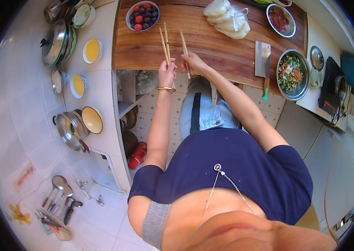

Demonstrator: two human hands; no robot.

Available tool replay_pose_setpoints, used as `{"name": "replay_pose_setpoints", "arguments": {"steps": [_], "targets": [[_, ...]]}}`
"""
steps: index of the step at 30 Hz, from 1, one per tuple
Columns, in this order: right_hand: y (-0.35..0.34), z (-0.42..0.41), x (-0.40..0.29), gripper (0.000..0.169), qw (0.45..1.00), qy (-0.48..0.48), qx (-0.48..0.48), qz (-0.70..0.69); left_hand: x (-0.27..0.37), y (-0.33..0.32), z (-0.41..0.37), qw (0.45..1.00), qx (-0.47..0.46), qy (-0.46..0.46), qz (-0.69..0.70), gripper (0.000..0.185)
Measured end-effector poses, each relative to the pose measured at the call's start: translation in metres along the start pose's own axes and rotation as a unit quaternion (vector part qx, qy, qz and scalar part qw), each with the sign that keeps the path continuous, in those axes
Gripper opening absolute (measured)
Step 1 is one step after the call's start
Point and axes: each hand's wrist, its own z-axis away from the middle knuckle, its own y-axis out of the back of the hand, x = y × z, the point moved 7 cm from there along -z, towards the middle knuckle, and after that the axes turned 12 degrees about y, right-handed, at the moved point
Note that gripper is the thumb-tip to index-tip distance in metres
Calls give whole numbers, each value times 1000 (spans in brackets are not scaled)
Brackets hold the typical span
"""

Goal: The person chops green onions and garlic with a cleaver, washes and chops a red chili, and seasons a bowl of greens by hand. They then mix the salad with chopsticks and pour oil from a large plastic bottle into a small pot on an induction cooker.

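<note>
My left hand [167,74] is closed around wooden chopsticks [166,47], whose tips point away over the wooden worktop [227,62]. Beside it, at the worktop's near edge, my right hand [192,63] grips more wooden chopsticks [183,42]. The two hands are close together; whether they touch I cannot tell. A bowl of cherry tomatoes and dark round fruit [142,16] stands beyond the left hand. Farther right lie a plastic bag of pale, flat pieces [228,19], a cleaver [261,59] and a knife with a wooden and green handle [266,84].
A metal bowl of chopped greens [291,73] stands at the right, below a bowl of reddish food [280,21]. On the left counter are two bowls of yellow liquid [92,51], an empty-looking yellow bowl [92,120] and lidded pans [54,44]. An induction cooker or similar black appliance [327,89] sits far right.
</note>
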Motion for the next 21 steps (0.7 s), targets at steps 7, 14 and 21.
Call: {"name": "replay_pose_setpoints", "arguments": {"steps": [7, 14, 21], "targets": [[-8, -50, -54, 35, 801, 201, 183, 533, 45, 8, -11, 994, -69, -17, 78, 18], [-3, 122, -119, 48, 925, 325, 102, 165, 57, -107, 9, 939, -295, 46, 173, 14], [112, 308, -168, 14, 698, 403, 574, 143, -2, -320, 130, 807, -519, 247, 137, 15]]}}
